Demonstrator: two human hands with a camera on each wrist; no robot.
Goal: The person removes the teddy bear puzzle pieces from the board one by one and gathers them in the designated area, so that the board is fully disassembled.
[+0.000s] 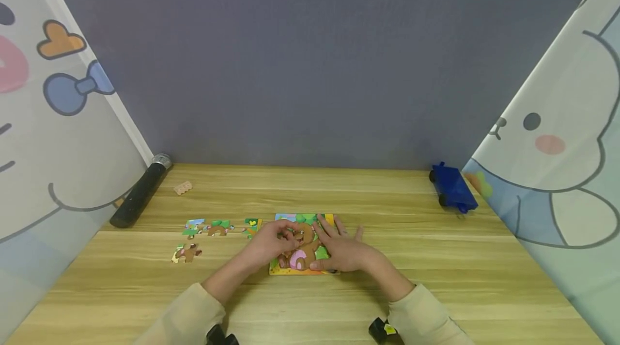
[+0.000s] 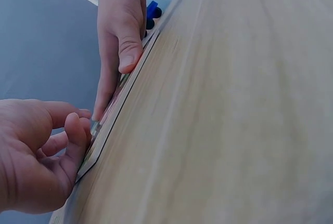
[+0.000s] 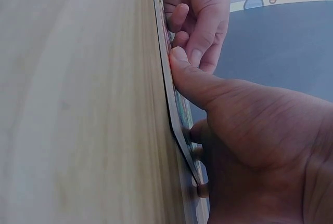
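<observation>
A jigsaw board [image 1: 278, 271] with a brown animal picture lies on the wooden table, between both hands. My left hand [image 1: 268, 243] is over the board's left part, its fingers bent and the fingertips down at the picture. In the left wrist view the thumb and fingers of this left hand [image 2: 39, 156] come close together at the board's surface; I cannot tell whether a piece is between them. Flat across the board's right side rests my right hand [image 1: 344, 251], fingers spread. Its thumb [image 3: 195, 76] lies on the board near the left hand's fingertips in the right wrist view.
Left of the board lie several loose jigsaw pieces, among them a brown one [image 1: 189, 252] and a green-and-blue one [image 1: 195, 226]. Behind them is a small tan block [image 1: 183, 188]. A black microphone [image 1: 142, 194] leans at the left edge; a blue toy cart [image 1: 452, 188] stands back right.
</observation>
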